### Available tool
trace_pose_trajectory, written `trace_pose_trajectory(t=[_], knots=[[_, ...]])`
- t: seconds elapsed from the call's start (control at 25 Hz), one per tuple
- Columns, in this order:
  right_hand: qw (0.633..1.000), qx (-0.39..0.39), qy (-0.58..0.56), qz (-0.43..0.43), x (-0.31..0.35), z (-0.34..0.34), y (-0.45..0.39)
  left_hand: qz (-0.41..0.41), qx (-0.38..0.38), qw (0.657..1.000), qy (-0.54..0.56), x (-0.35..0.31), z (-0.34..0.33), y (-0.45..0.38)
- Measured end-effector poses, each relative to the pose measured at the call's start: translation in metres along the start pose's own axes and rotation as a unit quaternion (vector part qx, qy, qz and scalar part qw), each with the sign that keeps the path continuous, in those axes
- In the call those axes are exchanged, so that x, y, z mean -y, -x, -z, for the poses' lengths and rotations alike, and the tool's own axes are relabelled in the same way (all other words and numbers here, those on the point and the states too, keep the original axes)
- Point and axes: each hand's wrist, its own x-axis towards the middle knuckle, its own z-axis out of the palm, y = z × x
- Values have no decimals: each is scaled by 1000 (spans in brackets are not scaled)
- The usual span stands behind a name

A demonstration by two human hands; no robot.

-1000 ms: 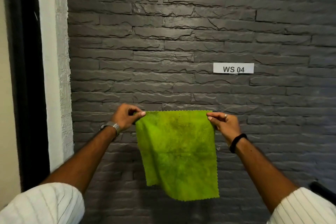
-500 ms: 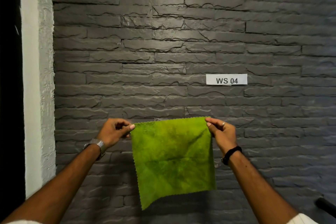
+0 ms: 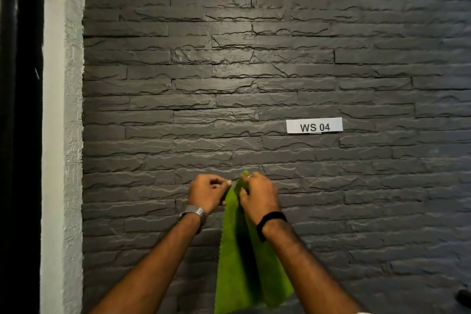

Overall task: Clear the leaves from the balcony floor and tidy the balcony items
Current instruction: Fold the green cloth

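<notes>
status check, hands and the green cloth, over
Left hand and right hand pinch top corners of green cloth, held together. Cloth hangs folded before the dark stone wall. Nothing in the way.

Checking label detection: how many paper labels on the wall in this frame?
1. The white label reading "WS 04" is stuck on the dark stone wall, right of centre, above the right hand. Others could lie outside the view.

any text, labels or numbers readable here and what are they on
"WS 04": black print on a white paper strip stuck to the dark stone-look wall.
No other text shows: none on the green cloth, the wristwatch or the black wristband.
</notes>
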Motion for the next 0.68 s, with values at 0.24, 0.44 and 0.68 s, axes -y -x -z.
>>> trace_pose_trajectory(t=[0.24, 0.44, 0.68], knots=[[996, -24, -81, -25, 15, -9, 22, 13, -21, 1000, 19, -10, -9, 17], [997, -18, -69, -13, 19, -12, 35, 33, -28, 995, 85, -10, -5, 34], [998, 27, -48, 8, 26, -8, 47, 43, -50, 994, 89, -12, 3, 43]])
